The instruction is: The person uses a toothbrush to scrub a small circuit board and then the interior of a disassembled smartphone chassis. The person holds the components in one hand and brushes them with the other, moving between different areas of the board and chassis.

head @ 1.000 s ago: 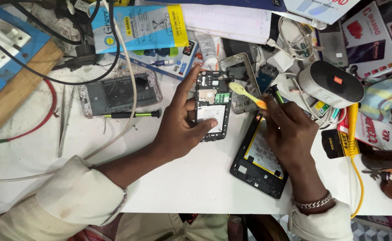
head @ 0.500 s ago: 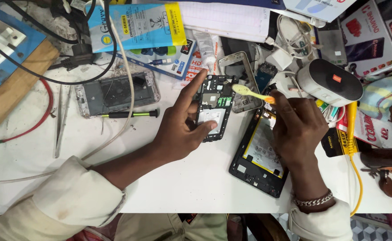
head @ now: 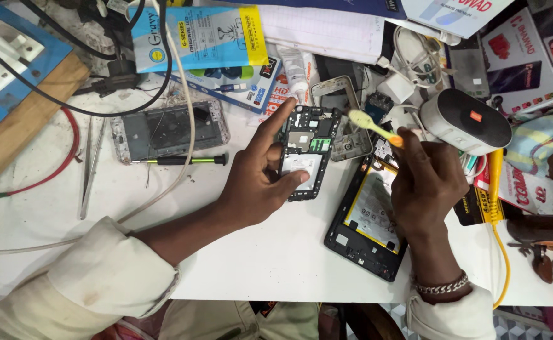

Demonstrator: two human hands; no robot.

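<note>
My left hand (head: 260,182) grips a black phone mid-frame (head: 306,151) lying on the white table, thumb on its lower part and forefinger stretched along its left edge. A yellow toothbrush (head: 372,126) is held in my right hand (head: 429,182), its bristle head hovering just right of the frame's top. Beneath my right hand lies an opened black phone body (head: 368,220) with a pale battery showing.
A grey phone shell (head: 169,130) and a green-handled screwdriver (head: 182,160) lie to the left, tweezers (head: 90,167) beyond them. A white tube (head: 295,66), packaging, chargers, cables and a grey cylindrical speaker (head: 465,121) crowd the back. A yellow cable (head: 495,208) runs down the right.
My right hand has lifted the toothbrush slightly up and right of the mid-frame. The left hand keeps its grip, with the frame barely shifted.
</note>
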